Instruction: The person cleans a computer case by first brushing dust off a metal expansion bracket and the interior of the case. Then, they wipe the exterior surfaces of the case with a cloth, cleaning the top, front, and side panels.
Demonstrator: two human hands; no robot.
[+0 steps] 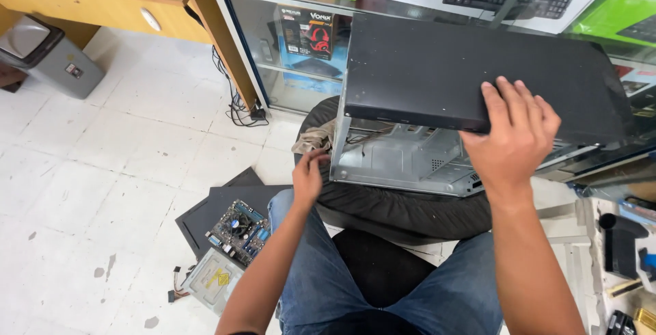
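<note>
1. Right hand (516, 130) flat on the near edge of the black lid (471, 68), fingers spread wide, pressing down, not wrapped round it.
2. Left hand (309, 174) half open, fingertips touching the left corner of the case (403, 161); hard to tell if gripping.
3. Case lying on a round black stool (403, 208), just past the knees in blue jeans (383, 273).
4. Lid sitting on top of the case, tipped, grey metal inside showing under it.
5. Brown cloth (316, 137) on the stool, just beside the left hand.
6. On the floor to the left: a green board (239, 231) with a fan, resting on a dark panel (212, 208), and a silver drive (213, 279) near it.
7. Glass cabinet (287, 41) behind, full of boxes.
8. Grey bin (51, 55) far left, under a wooden desk (89, 0).
</note>
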